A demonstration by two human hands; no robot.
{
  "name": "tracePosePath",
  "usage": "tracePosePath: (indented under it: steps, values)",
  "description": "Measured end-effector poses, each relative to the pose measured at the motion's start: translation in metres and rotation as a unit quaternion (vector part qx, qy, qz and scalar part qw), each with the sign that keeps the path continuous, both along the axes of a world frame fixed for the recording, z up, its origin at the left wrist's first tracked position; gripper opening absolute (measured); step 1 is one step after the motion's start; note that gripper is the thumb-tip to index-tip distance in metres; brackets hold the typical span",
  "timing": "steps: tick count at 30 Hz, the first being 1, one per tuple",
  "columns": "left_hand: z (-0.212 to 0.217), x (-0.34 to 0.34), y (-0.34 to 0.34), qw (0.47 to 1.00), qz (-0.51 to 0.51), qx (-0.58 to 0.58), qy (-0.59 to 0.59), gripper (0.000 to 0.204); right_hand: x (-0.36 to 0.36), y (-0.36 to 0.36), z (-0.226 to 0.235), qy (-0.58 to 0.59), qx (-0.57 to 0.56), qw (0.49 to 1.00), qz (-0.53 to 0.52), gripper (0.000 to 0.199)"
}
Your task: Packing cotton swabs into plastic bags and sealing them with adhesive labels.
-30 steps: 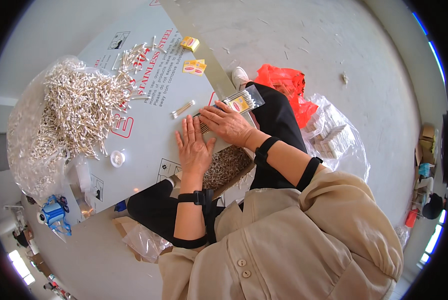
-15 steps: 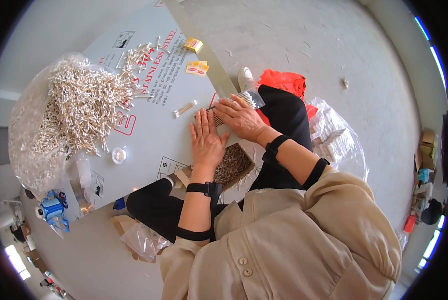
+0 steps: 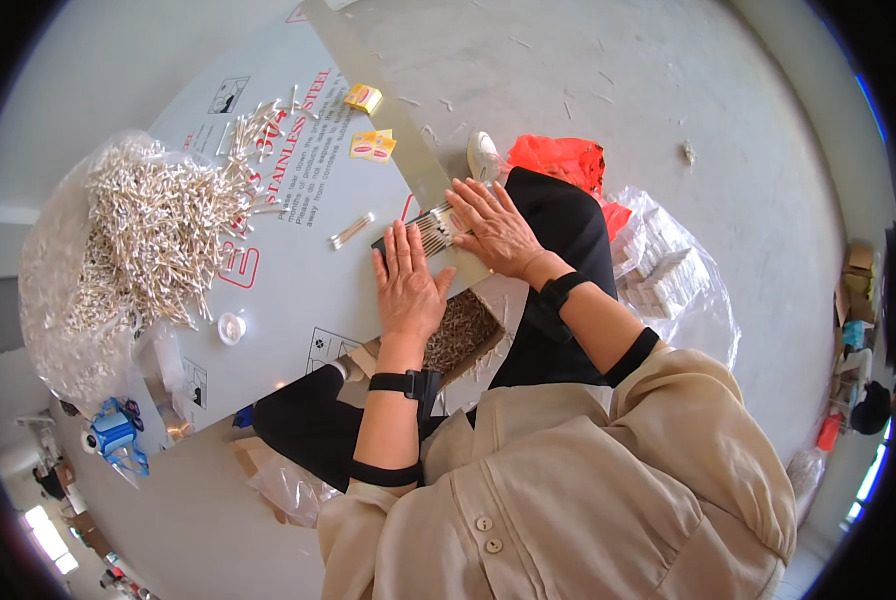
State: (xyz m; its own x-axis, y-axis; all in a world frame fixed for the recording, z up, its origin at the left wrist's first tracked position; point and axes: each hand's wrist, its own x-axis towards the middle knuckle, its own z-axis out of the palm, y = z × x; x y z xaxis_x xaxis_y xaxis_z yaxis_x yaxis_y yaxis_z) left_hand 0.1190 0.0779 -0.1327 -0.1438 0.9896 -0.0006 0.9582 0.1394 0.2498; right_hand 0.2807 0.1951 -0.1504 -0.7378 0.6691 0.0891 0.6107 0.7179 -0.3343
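At the table's near right edge, a row of cotton swabs (image 3: 434, 233) lies side by side, apparently in a clear plastic packet. My left hand (image 3: 411, 290) rests flat on its left end, fingers stretched out. My right hand (image 3: 500, 236) lies across the right end with its fingers extended, covering part of it. Neither hand grips anything. A small bunch of swabs (image 3: 352, 231) sits just left of my left fingertips. Further left, a large heap of loose swabs (image 3: 163, 215) spills from a clear plastic bag (image 3: 48, 300).
The table (image 3: 288, 290) bears a yellow box (image 3: 364, 98), yellow cards (image 3: 372, 146) and a round white tub (image 3: 232, 328). Below its edge stands a cardboard box (image 3: 488, 338) of small sticks. A red bag (image 3: 563, 165) and a clear bag of white packs (image 3: 668, 280) lie right.
My right hand has shifted right along the row of swabs, baring more of its middle. The left hand stays flat on the left end. The view has turned slightly.
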Motion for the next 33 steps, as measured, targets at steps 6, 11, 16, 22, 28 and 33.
tracePosePath:
  steps: [6,11,16,22,28,33]
  values:
    - [0.002,0.011,0.01,1.0,-0.008,-0.006,-0.004,0.084,0.001,0.0,-0.001,0.015,-0.005,1.0,0.001,0.069]
    - [-0.001,0.018,0.018,1.0,-0.023,0.006,-0.009,0.086,-0.001,0.001,-0.001,0.033,-0.003,0.999,0.004,0.068]
    - [0.0,0.019,0.018,0.999,-0.026,0.018,-0.02,0.084,-0.001,-0.002,0.0,0.049,0.002,0.999,0.0,0.066]
    - [-0.013,0.008,0.016,0.9,0.073,0.248,-0.35,0.068,0.002,0.011,-0.01,0.252,-0.045,0.951,-0.176,0.056]
    - [-0.01,0.011,0.039,0.869,0.107,0.251,-0.413,0.062,-0.015,0.017,-0.029,0.592,-0.519,0.567,-0.243,0.051]
    - [-0.011,0.024,0.048,0.862,0.12,0.258,-0.42,0.062,-0.022,0.012,-0.032,0.602,-0.499,0.582,-0.224,0.037]
